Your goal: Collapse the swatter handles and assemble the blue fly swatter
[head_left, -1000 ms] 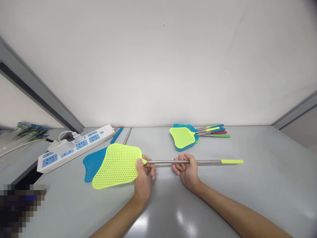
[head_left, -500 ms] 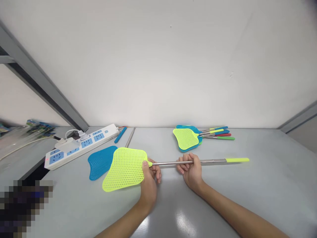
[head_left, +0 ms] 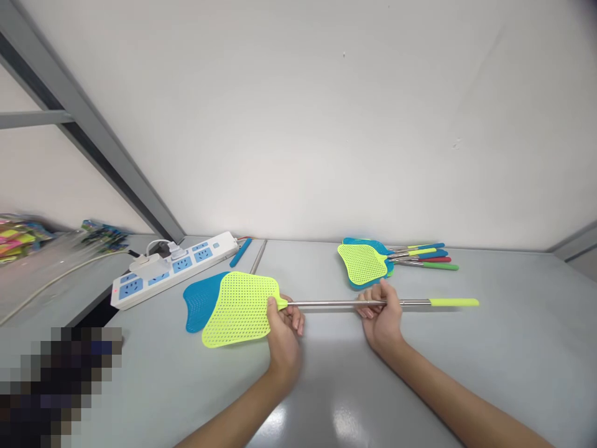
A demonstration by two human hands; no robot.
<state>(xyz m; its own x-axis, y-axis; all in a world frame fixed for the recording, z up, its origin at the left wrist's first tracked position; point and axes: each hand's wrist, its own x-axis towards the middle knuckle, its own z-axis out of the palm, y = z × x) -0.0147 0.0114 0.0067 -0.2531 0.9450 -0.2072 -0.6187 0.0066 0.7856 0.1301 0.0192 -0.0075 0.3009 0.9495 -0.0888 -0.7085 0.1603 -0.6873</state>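
Note:
My left hand (head_left: 284, 330) is closed on the neck of a yellow-green fly swatter (head_left: 242, 308), thumb on top beside its perforated head. My right hand (head_left: 382, 311) is wrapped round the swatter's metal rod, short of the yellow-green grip at the right end. The swatter is held level across the grey table. Partly under its head lies a blue fly swatter (head_left: 201, 302); a metal rod (head_left: 259, 257) shows behind it. Beyond my right hand is a pile of fly swatters (head_left: 362, 264), yellow-green on top and blue beneath, with handles of several colours pointing right.
A white power strip (head_left: 177, 269) with plugs in it stands at the left. A blue handle-like piece (head_left: 241, 252) lies by its far end. Plastic-wrapped items (head_left: 28, 236) are at the far left, and a wall (head_left: 326, 155) rises behind the table (head_left: 504, 348).
My right hand has slid to the right along the rod, farther from my left hand. The left hand keeps its hold at the neck. The whole view has shifted a little.

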